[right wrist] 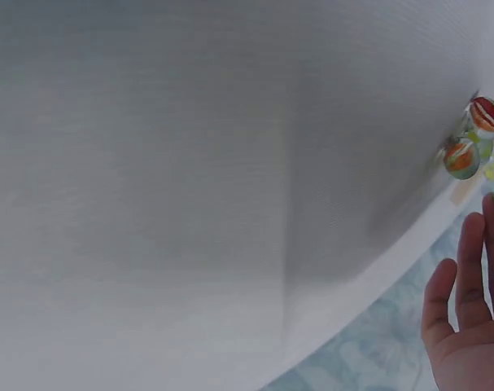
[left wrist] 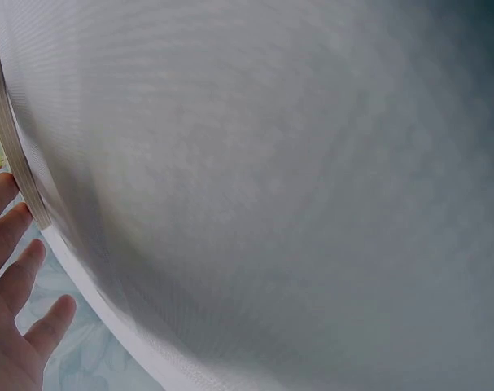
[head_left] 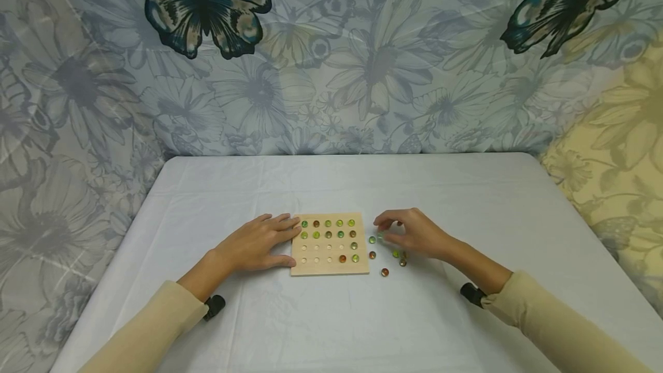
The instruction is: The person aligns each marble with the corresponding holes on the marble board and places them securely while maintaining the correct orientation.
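Note:
A flat wooden board (head_left: 316, 268) with rows of round holes lies on the table; its two far rows hold glass marbles, and the near rows have several bare holes at left. My left hand (head_left: 263, 243) steadies the board's left side, fingers spread, fingertips on the far corner and thumb at the near edge. The board's edge (left wrist: 10, 130) also shows in the left wrist view. Right of the board, my right hand (head_left: 419, 233) pinches a green marble (head_left: 380, 235) between thumb and curved index finger, low over the table. The right wrist view partly cuts off the fingers.
Loose marbles lie right of the board: a brownish one (head_left: 372, 255), a green one (head_left: 372, 239), an orange one (head_left: 385, 272) and a yellow-green one (head_left: 396, 253) among several. A white cloth covers the table (head_left: 290, 327); a butterfly-patterned curtain (head_left: 331, 73) hangs behind.

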`<control>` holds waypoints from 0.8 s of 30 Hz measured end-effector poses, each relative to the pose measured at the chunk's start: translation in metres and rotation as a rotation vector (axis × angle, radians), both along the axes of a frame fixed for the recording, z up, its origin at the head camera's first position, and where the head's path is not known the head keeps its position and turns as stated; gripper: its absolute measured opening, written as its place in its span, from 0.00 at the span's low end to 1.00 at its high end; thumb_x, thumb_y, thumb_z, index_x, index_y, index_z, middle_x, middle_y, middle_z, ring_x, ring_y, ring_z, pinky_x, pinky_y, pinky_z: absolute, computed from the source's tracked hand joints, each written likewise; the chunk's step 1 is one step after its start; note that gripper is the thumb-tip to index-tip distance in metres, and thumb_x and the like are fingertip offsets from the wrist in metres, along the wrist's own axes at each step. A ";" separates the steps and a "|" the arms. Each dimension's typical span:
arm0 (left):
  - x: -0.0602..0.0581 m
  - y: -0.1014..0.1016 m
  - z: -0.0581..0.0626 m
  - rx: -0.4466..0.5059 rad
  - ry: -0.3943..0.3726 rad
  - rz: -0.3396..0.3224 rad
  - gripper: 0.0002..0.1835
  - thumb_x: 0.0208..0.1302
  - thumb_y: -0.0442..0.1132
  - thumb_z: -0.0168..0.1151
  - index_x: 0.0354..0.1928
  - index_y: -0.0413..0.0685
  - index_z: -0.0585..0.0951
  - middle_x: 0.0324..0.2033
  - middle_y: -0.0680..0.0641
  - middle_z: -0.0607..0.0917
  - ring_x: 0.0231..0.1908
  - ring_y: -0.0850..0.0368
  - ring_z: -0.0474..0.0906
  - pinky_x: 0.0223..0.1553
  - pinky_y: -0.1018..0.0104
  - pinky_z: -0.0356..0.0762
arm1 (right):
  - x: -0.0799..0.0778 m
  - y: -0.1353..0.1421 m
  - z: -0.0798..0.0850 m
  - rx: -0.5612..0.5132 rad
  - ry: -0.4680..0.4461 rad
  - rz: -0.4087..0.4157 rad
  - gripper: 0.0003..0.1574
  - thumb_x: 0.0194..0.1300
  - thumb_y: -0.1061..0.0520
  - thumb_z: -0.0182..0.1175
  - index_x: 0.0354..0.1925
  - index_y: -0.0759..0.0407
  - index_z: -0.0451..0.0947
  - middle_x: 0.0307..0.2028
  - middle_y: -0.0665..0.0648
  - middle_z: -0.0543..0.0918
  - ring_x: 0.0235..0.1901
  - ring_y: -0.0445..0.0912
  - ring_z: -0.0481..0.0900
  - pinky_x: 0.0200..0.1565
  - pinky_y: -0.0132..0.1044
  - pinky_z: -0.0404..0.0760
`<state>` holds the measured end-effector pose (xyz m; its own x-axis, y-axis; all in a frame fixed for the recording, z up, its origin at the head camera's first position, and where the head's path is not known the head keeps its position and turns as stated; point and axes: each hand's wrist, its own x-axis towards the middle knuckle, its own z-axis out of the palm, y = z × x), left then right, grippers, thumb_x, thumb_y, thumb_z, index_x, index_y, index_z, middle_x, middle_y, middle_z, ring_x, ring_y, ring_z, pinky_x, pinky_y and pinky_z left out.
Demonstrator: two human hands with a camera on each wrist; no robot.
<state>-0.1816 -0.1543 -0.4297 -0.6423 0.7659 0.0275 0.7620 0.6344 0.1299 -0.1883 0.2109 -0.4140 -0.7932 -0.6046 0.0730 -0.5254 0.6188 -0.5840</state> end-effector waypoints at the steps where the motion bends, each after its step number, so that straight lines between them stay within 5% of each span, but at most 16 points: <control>1: 0.000 0.000 0.000 0.000 0.000 0.000 0.39 0.58 0.68 0.50 0.65 0.52 0.68 0.66 0.50 0.65 0.65 0.50 0.60 0.61 0.46 0.59 | 0.000 -0.002 0.000 -0.007 0.005 0.004 0.18 0.54 0.63 0.66 0.45 0.57 0.79 0.39 0.48 0.83 0.38 0.38 0.78 0.43 0.43 0.77; 24: 0.001 0.001 0.001 -0.011 -0.008 0.012 0.39 0.58 0.68 0.51 0.65 0.51 0.68 0.66 0.50 0.65 0.65 0.49 0.60 0.61 0.45 0.58 | -0.001 -0.052 0.001 -0.102 -0.036 0.091 0.15 0.57 0.62 0.65 0.45 0.59 0.79 0.36 0.47 0.83 0.39 0.40 0.79 0.49 0.45 0.75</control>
<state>-0.1809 -0.1533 -0.4288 -0.6519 0.7582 0.0136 0.7530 0.6452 0.1291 -0.1892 0.1594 -0.4134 -0.7388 -0.6649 0.1101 -0.5541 0.5062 -0.6609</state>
